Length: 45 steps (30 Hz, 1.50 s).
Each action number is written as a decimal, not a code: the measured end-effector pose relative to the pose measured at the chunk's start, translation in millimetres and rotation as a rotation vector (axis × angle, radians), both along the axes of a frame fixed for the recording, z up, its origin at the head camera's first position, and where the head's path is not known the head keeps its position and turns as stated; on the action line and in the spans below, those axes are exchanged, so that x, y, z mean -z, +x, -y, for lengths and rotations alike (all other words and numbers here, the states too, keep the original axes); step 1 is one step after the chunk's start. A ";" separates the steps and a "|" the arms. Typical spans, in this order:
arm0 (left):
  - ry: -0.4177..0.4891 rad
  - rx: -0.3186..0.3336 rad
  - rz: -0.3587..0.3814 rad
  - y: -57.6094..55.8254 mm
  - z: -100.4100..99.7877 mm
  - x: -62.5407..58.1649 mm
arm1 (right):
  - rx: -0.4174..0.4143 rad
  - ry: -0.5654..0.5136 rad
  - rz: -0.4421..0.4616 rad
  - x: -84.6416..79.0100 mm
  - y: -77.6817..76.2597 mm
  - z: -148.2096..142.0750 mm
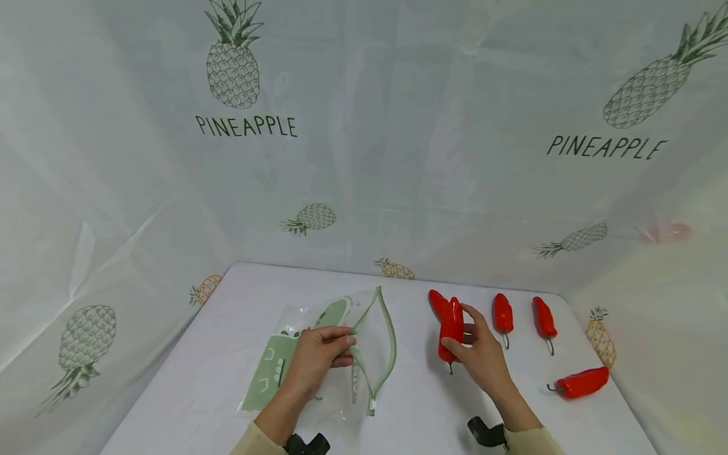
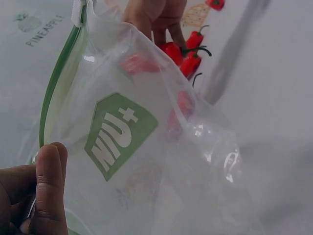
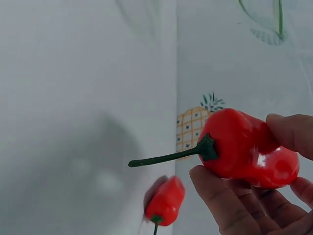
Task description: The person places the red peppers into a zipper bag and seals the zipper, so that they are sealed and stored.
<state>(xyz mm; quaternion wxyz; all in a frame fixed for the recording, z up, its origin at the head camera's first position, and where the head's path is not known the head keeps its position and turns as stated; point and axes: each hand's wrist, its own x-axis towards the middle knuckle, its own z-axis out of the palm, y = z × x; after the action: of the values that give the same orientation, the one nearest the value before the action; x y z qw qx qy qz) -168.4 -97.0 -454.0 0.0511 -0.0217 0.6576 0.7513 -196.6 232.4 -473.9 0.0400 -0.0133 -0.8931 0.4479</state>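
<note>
My left hand [image 1: 315, 357] pinches the rim of a clear zip bag [image 1: 384, 316] with green edging, its mouth spread wide. In the left wrist view a green printed label [image 2: 121, 132] shows on the bag's wall, and the thumb and fingers grip the edge. Right of the bag, my right hand [image 1: 483, 354] holds a red pepper [image 1: 452, 330] raised above the white table. The right wrist view shows this pepper's green stem [image 3: 166, 159] pointing away from the fingers. Just behind it, partly hidden, lies another red pepper [image 1: 436, 302].
To the right on the white table [image 1: 421, 404] are two upright-lying red peppers, a nearer one [image 1: 502, 313] and a farther one [image 1: 544, 317]. One more pepper [image 1: 583, 382] lies sideways near the right edge. A pineapple-print sheet [image 1: 398, 158] surrounds the table.
</note>
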 end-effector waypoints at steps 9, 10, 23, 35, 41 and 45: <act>-0.017 0.011 -0.020 0.8 -2.9 0.3 | -0.013 -0.028 -0.020 -7.6 0.9 19.0; -0.023 0.014 -0.024 0.8 -3.3 0.2 | -0.014 -0.029 -0.022 -8.4 1.2 20.5; -0.032 0.015 -0.021 -1.3 -6.0 3.4 | -0.019 -0.151 -0.070 -34.2 4.8 43.3; -0.049 0.009 -0.024 -1.2 -10.8 1.0 | -0.091 -0.405 -0.130 -57.7 15.6 85.3; -0.081 0.011 -0.042 0.2 -13.6 -4.4 | -0.069 -0.333 -0.086 -47.8 20.3 104.0; -0.094 0.019 -0.053 -0.1 -13.6 -5.6 | -0.094 -0.248 -0.077 -43.0 24.6 113.7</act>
<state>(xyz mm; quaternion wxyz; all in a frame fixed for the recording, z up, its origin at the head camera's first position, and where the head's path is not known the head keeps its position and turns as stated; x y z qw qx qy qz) -168.5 -83.3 -448.5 0.0398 0.0019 0.6935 0.7193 -172.0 118.7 -430.9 0.0515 0.0408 -0.8283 0.5565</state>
